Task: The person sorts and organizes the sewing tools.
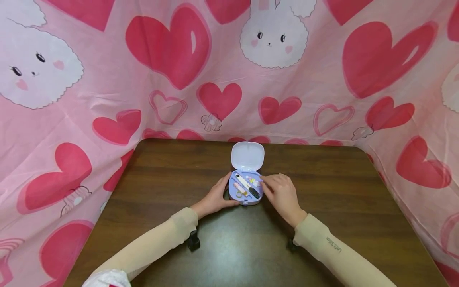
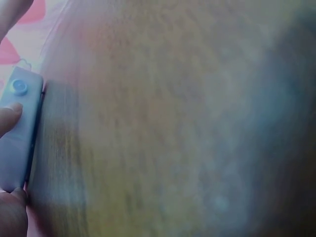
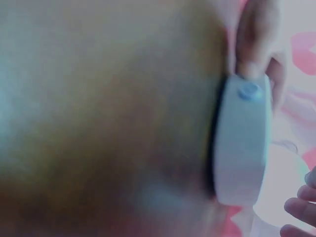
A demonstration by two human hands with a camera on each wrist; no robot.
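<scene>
A small lavender case [image 1: 246, 202] stands on the table with its white lid [image 1: 247, 155] raised. My left hand [image 1: 216, 198] grips its left side, the thumb at the front; in the left wrist view the thumb [image 2: 9, 118] lies below the round latch [image 2: 19, 87]. My right hand [image 1: 283, 194] is at the case's right edge, fingertips over the small pale pieces [image 1: 253, 181]. The right wrist view shows these fingers [image 3: 300, 210] loosely spread beside the case. Inside lie a white stick-shaped tool with a black end [image 1: 247, 185], a pink-and-gold piece [image 1: 240, 189] and a gold ring [image 1: 238, 194].
The dark brown wooden table [image 1: 172, 171] extends around the case on all sides. Behind and beside it hangs a pink cloth [image 1: 222, 52] with hearts and rabbits. Black camera mounts [image 1: 193, 241] sit under both wrists.
</scene>
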